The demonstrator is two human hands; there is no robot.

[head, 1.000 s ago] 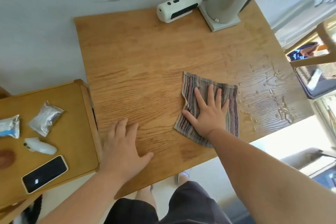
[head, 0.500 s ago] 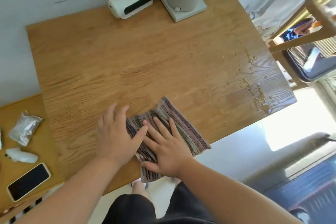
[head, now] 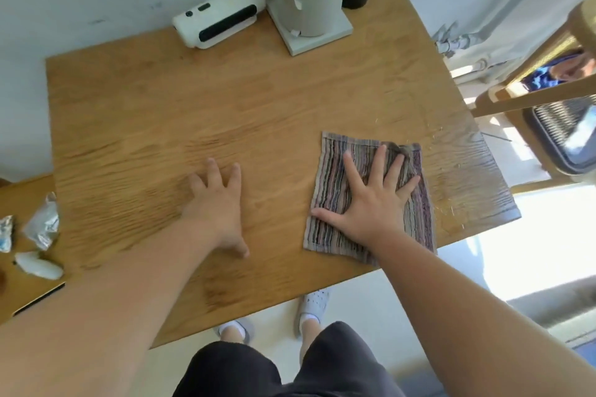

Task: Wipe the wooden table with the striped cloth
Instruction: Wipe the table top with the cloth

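Striped cloth (head: 332, 190) partly hidden under flat right hand (head: 371, 203).

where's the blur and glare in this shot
Head view: left hand and the table grain near it smear with motion blur; right hand and cloth are sharper; sunlit floor at right is blown out; wide lens bends the table edges.

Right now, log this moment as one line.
step: wiping | striped cloth: on wooden table, right side | right hand: pressing flat on it | left hand: flat on bare wood
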